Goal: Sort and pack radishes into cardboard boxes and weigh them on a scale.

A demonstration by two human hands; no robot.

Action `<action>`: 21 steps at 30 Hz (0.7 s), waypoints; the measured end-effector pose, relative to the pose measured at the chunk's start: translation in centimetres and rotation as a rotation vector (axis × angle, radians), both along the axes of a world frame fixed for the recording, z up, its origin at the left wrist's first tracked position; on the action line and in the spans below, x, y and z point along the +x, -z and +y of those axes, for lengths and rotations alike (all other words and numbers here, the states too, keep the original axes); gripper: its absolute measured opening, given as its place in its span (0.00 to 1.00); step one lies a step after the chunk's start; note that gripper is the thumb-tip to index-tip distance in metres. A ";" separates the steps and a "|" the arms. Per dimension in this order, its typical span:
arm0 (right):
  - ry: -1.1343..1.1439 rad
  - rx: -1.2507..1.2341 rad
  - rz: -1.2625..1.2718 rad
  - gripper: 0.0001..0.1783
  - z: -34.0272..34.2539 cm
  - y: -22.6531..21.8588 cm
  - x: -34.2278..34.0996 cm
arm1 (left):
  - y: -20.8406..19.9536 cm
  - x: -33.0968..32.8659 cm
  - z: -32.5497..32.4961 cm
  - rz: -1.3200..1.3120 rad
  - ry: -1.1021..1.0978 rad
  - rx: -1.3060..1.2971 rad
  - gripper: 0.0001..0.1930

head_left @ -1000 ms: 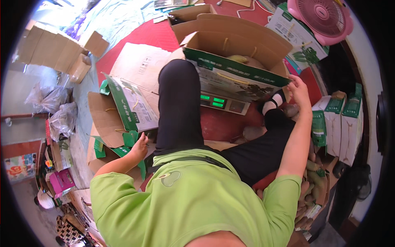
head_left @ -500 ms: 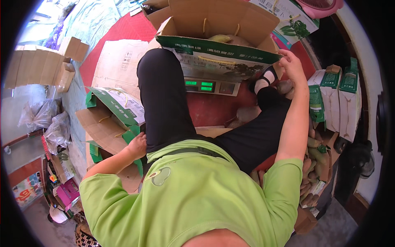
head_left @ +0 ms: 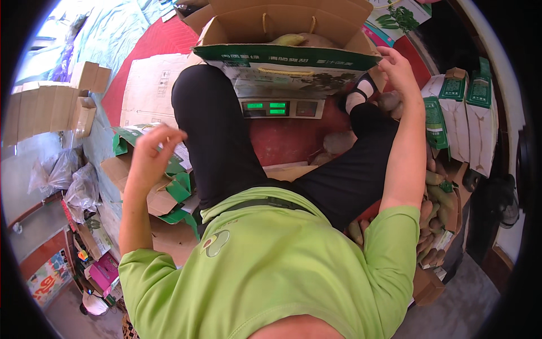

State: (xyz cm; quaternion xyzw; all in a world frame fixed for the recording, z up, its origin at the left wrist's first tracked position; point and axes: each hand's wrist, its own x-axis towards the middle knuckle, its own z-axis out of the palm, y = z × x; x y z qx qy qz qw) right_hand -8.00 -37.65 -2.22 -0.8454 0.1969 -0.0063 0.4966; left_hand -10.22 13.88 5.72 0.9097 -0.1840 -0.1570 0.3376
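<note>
An open green-and-white cardboard box (head_left: 288, 56) with rope handles rests on a digital scale (head_left: 307, 109) whose display glows green. Inside the box lie a pale green, long root vegetable (head_left: 289, 40) and a brownish one (head_left: 316, 40). My right hand (head_left: 397, 70) is closed at the box's near right corner, fingers bent over its edge. Raised beside my left knee, my left hand (head_left: 157, 151) holds nothing, its fingers loosely bent and apart. Beneath it another open green-and-white box (head_left: 179, 187) lies tilted, partly covered by my forearm.
Flattened cardboard (head_left: 148, 85) lies left of my knee. To the right stand several folded green-and-white boxes (head_left: 451, 113), with a carton of root vegetables (head_left: 437, 212) nearer me. More vegetables (head_left: 339, 142) lie between my legs. Brown cartons (head_left: 48, 107) and plastic bags (head_left: 82, 186) are at the left.
My left hand has lifted from the tilted box beside my thigh and moved up and away to the left. My right hand stays at the corner of the box on the scale.
</note>
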 end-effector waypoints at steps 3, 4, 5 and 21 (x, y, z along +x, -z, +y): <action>0.040 0.007 -0.009 0.22 -0.4 0.5 -0.3 | -0.9 2.2 -3.2 -0.278 0.001 -0.143 0.09; 0.042 0.010 -0.009 0.22 -0.3 0.3 -0.3 | -1.1 2.9 -4.1 -0.441 0.028 -0.103 0.10; 0.043 0.000 -0.007 0.22 -0.3 0.1 -0.3 | -1.0 3.6 -5.0 -0.604 0.056 -0.062 0.12; 0.040 -0.068 -0.004 0.23 -1.2 0.7 0.8 | 3.3 10.3 -12.4 -0.934 0.214 0.328 0.25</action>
